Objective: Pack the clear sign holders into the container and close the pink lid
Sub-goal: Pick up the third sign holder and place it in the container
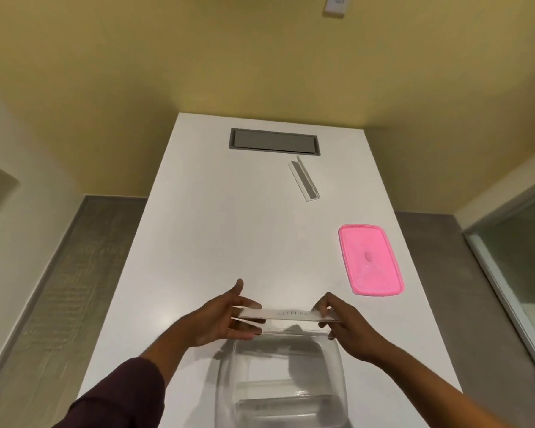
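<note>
Both hands carry one clear sign holder (pixel 286 316) level above the far rim of the clear container (pixel 283 378); the left hand (pixel 226 319) pinches its left end between thumb and fingers, the other fingers spread; the right hand (pixel 340 322) pinches its right end with curled fingertips. The container stands open at the near end of the white table (pixel 217 217); something clear appears to lie on its floor, though glare prevents certainty. To do the step well, the holder should probably be kept parallel to the container's long walls and lowered flat, so neither end catches the rim. A second sign holder (pixel 305 180) lies well apart, near the grey hatch (pixel 274 142); the pink lid (pixel 369 259) rests close to the right table edge, so a reach for it should avoid nudging it outward; the table's middle offers room for moving.
</note>
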`<action>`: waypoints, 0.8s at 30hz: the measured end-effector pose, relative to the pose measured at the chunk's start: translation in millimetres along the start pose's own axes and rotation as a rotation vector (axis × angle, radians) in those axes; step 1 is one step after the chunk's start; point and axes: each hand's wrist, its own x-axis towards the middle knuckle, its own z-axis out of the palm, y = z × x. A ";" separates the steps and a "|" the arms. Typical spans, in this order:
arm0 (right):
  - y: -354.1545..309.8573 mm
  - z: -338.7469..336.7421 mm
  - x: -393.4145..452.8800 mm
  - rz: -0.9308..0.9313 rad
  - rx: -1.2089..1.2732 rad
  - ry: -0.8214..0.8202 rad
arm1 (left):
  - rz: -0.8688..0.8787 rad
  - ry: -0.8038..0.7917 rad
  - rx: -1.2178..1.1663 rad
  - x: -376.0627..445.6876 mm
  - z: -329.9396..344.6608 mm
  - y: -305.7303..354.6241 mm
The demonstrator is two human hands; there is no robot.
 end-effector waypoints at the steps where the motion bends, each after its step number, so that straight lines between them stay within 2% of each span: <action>1: 3.6 0.6 -8.4 -0.003 -0.012 -0.009 | -0.013 -0.012 0.131 -3.0 7.7 -2.4; 4: 11.1 0.0 -25.4 0.005 -0.064 -0.077 | -0.018 -0.018 0.484 -9.0 30.5 -12.4; 7: 14.9 -3.9 -36.6 0.082 -0.103 -0.224 | 0.037 0.031 0.603 -10.9 44.7 -26.5; 10: 16.0 -2.4 -40.4 0.133 -0.122 -0.293 | 0.132 0.112 0.792 -14.2 50.5 -37.3; 13: 15.8 3.5 -38.5 0.172 -0.190 -0.303 | 0.203 0.213 0.961 -15.5 49.0 -48.2; 18: 17.7 27.9 -22.5 0.125 -0.531 -0.249 | 0.285 0.330 1.140 -16.6 55.2 -62.0; 24: 32.0 51.2 -16.0 0.063 -0.790 -0.181 | 0.278 0.464 1.594 -5.6 68.9 -72.3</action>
